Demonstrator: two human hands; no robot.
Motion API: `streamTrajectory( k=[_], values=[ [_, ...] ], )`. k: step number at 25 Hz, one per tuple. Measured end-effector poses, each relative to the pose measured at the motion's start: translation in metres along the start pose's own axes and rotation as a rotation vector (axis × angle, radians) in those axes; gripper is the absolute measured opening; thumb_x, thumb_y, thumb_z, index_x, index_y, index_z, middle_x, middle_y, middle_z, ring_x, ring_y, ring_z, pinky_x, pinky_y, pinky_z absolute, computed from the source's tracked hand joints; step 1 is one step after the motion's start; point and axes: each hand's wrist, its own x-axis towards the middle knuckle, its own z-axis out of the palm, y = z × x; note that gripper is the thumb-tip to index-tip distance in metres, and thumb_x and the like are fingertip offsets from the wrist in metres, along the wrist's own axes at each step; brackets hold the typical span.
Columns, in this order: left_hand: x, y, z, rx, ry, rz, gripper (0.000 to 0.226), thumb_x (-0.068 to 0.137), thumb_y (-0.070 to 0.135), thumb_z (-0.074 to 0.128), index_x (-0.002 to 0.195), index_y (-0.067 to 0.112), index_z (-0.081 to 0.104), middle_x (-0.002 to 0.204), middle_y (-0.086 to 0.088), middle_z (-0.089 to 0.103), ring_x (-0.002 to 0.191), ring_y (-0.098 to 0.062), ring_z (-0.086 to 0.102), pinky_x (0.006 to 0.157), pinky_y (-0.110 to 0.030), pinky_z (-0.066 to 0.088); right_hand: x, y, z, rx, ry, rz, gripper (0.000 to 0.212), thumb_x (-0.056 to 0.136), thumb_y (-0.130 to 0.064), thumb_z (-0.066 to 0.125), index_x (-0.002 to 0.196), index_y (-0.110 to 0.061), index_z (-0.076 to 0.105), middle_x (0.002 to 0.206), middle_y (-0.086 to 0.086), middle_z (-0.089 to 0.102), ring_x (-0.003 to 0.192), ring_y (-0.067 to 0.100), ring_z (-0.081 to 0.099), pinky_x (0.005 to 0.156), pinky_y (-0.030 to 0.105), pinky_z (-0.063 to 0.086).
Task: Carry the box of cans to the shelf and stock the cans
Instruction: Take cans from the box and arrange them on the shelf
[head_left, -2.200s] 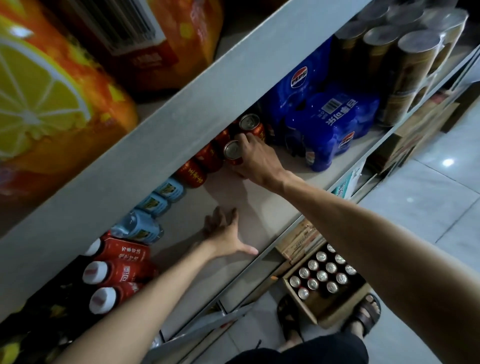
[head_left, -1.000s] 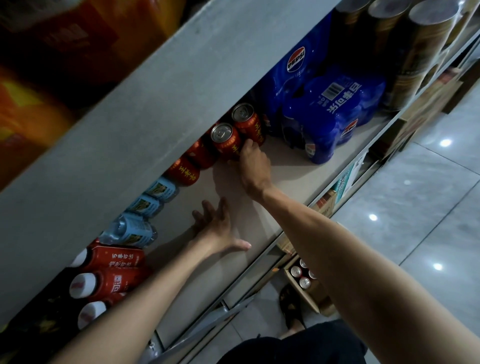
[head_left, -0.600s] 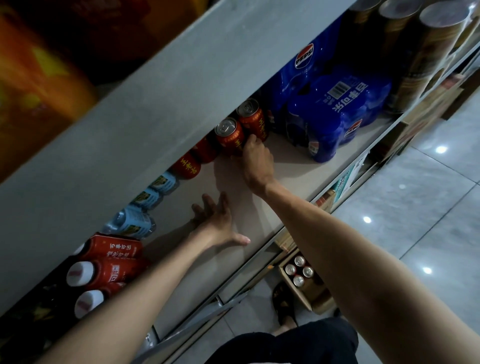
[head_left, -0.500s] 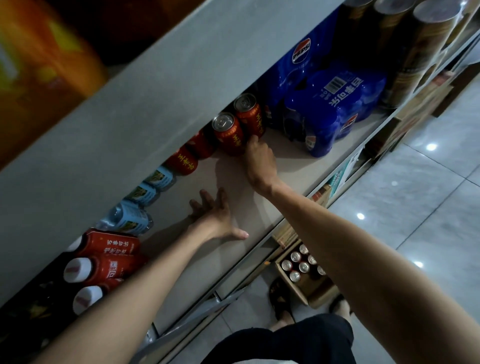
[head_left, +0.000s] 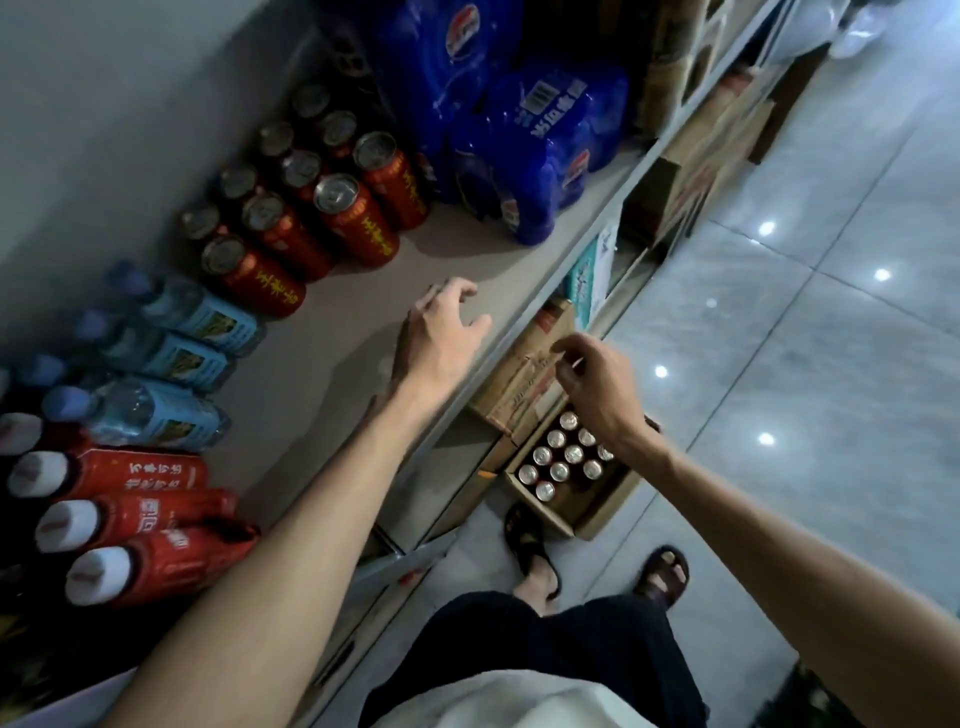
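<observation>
Several red cans (head_left: 358, 223) with yellow lettering stand in rows at the back of the grey shelf (head_left: 332, 353). On the floor below sits an open cardboard box (head_left: 597, 504) with several cans (head_left: 563, 457) standing in it. My left hand (head_left: 441, 338) hovers over the shelf's front part, fingers spread and empty. My right hand (head_left: 597, 384) hangs in the air above the box, fingers loosely curled, holding nothing.
Blue shrink-wrapped cola packs (head_left: 530, 150) stand right of the red cans. Light-blue bottles (head_left: 171, 358) and red bottles with white caps (head_left: 130, 519) fill the shelf's left. Cartons (head_left: 524, 374) sit on the lower shelf. My sandalled feet (head_left: 535, 551) stand beside the box on the tiled floor (head_left: 805, 364).
My right hand has left the red cans on the shelf and pulled back and down over the box. My left hand lifted off the shelf board. The view tilted downward.
</observation>
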Motion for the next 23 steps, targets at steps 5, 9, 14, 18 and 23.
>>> streamTrajectory(
  k=[5, 9, 14, 18, 23],
  values=[
    [-0.037, 0.030, 0.105, -0.061, -0.329, 0.186, 0.022, 0.085, 0.020, 0.064, 0.107, 0.015, 0.067, 0.094, -0.001, 0.072, 0.084, -0.014, 0.064, 0.080, -0.027, 0.050, -0.049, 0.120, -0.036, -0.172, -0.136, 0.310, 0.018, 0.083, -0.010, 0.060, 0.098, -0.012, 0.069, 0.091, 0.008, 0.071, 0.086, 0.028, 0.065, 0.066, 0.028, 0.039],
    [-0.049, -0.008, 0.226, -0.141, -0.660, -0.188, 0.022, 0.086, 0.019, 0.066, 0.106, 0.013, 0.064, 0.091, -0.004, 0.068, 0.077, -0.018, 0.065, 0.070, -0.027, 0.051, -0.060, 0.212, -0.027, -0.292, -0.342, 0.382, 0.020, 0.078, -0.005, 0.062, 0.096, -0.010, 0.068, 0.088, 0.011, 0.072, 0.086, 0.033, 0.067, 0.073, 0.040, 0.053],
    [-0.051, -0.119, 0.408, -0.403, -0.670, -0.876, 0.008, 0.094, 0.018, 0.056, 0.101, 0.016, 0.055, 0.088, -0.005, 0.058, 0.066, -0.014, 0.055, 0.059, -0.024, 0.044, -0.053, 0.366, 0.077, -0.357, -0.611, 0.376, 0.035, 0.081, -0.006, 0.066, 0.114, -0.017, 0.063, 0.096, 0.005, 0.072, 0.093, 0.026, 0.067, 0.080, 0.038, 0.054],
    [-0.043, -0.207, 0.534, -0.464, -0.448, -1.110, 0.019, 0.094, 0.015, 0.054, 0.111, 0.017, 0.047, 0.105, -0.007, 0.050, 0.091, -0.020, 0.048, 0.077, -0.031, 0.038, -0.040, 0.480, 0.186, -0.525, -0.711, 0.173, 0.026, 0.091, -0.014, 0.057, 0.116, -0.017, 0.054, 0.097, 0.009, 0.067, 0.090, 0.034, 0.066, 0.068, 0.040, 0.053],
    [-0.036, -0.288, 0.617, -0.507, -0.340, -1.280, 0.022, 0.095, 0.017, 0.053, 0.077, 0.019, 0.041, 0.082, -0.003, 0.048, 0.075, -0.018, 0.044, 0.069, -0.030, 0.039, 0.000, 0.576, 0.307, -0.832, -0.528, 0.044, 0.033, 0.091, -0.020, 0.052, 0.123, -0.011, 0.051, 0.122, 0.011, 0.050, 0.091, 0.029, 0.060, 0.057, 0.035, 0.034]
  ],
)
